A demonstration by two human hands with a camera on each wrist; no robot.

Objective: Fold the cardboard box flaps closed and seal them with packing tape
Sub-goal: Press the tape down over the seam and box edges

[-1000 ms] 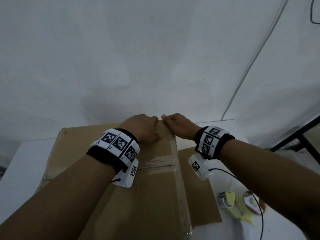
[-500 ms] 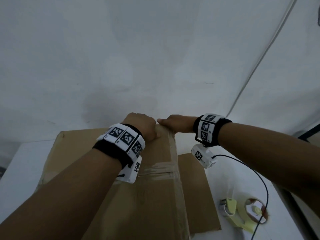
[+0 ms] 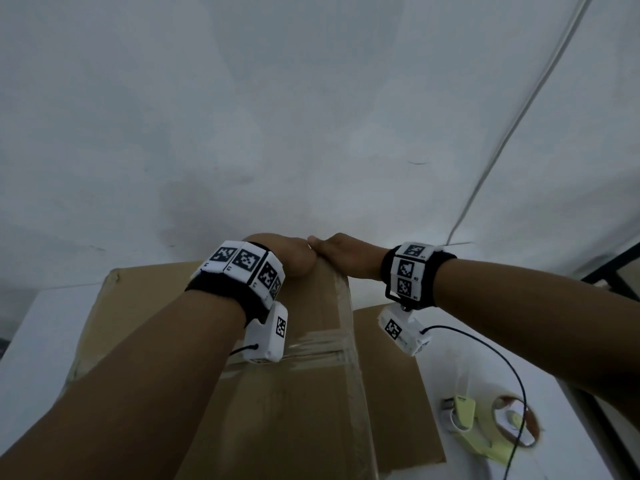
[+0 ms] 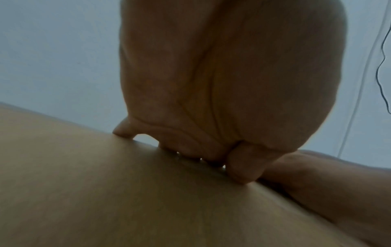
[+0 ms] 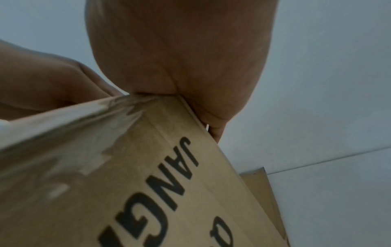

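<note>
The brown cardboard box [image 3: 294,410] stands on a white table [image 3: 31,344], its top flaps down. Clear packing tape [image 3: 318,344] crosses the top and runs along the right edge. My left hand [image 3: 294,258] sits at the far edge of the top, fingers bent down over it. In the left wrist view the left hand [image 4: 211,83] has its thumb tip on the box [image 4: 127,192]. My right hand [image 3: 343,251] touches it from the right. In the right wrist view the right hand [image 5: 180,50] wraps the far corner of the box [image 5: 190,192], over shiny tape [image 5: 74,133].
A yellow tape dispenser [image 3: 485,420] lies on the table at the lower right, with a black cable [image 3: 512,362] running over it. A flat cardboard panel [image 3: 391,393] lies to the right of the box. A white wall stands close behind the box.
Both hands have slid away from me along the box top to its far edge, and their fingers now bend down over it. The right forearm has risen.
</note>
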